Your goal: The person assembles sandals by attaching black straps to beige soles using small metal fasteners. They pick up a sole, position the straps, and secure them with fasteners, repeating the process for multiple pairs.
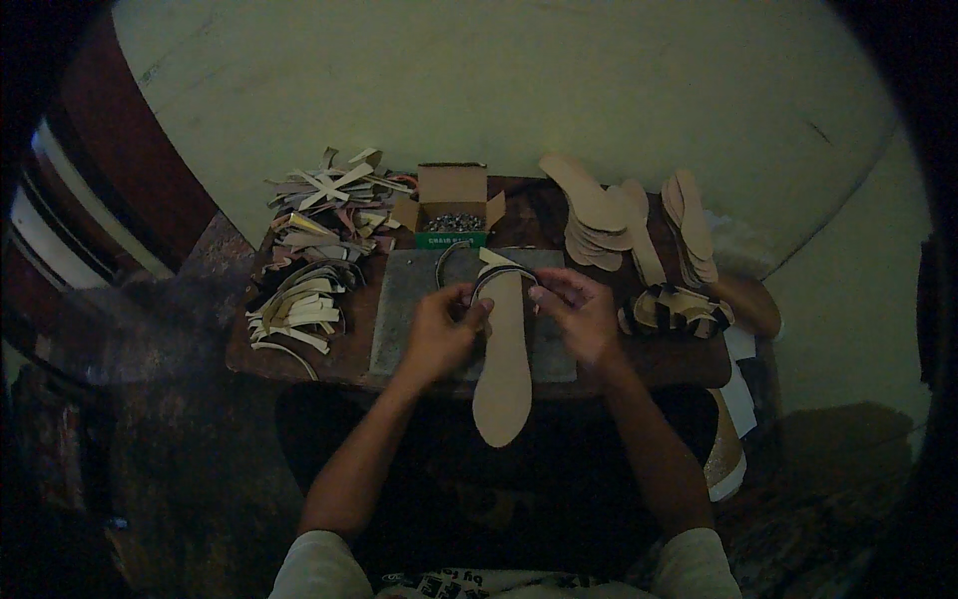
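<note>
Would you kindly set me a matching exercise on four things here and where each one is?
1. open box
2. loose strips
3. stacked insoles
4. single insole

A. jutting past the near edge of the table
B. piled along the table's left side
C. far side, near the middle
D. far right of the table

Pairs: 1-C, 2-B, 3-D, 4-A

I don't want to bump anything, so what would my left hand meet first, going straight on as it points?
Beyond the curved strip in its grip, your left hand would probably meet the tan insole first, close on its right; any gap in depth is unclear.
</note>
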A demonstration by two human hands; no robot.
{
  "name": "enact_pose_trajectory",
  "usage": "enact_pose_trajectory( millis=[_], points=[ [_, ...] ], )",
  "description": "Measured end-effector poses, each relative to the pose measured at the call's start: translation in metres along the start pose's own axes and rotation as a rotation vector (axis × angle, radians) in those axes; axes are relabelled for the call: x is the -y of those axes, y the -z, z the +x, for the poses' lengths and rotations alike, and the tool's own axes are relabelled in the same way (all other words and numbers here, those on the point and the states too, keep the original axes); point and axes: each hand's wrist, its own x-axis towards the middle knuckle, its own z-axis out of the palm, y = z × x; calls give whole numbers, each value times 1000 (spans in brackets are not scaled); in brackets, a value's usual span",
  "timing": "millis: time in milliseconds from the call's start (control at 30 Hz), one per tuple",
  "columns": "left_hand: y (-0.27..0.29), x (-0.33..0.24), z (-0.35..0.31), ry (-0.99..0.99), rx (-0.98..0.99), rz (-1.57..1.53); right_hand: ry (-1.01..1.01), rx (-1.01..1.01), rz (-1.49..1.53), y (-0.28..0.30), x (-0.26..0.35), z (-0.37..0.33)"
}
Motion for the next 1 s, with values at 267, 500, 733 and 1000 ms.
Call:
enact_pose_trajectory(
  millis=[267,500,733,1000],
  points=[
    [3,7,3,5,41,-88,41,9,-100,-5,-20,-1],
    [-2,12,1,9,18,-135,-77,28,-20,-9,-24,-2],
    [-1,9,3,101,37,-237,-22,40,-44,-6,-19,-4],
    [17,10,11,72,421,-555,-81,34,79,0,-2,-3]
  ],
)
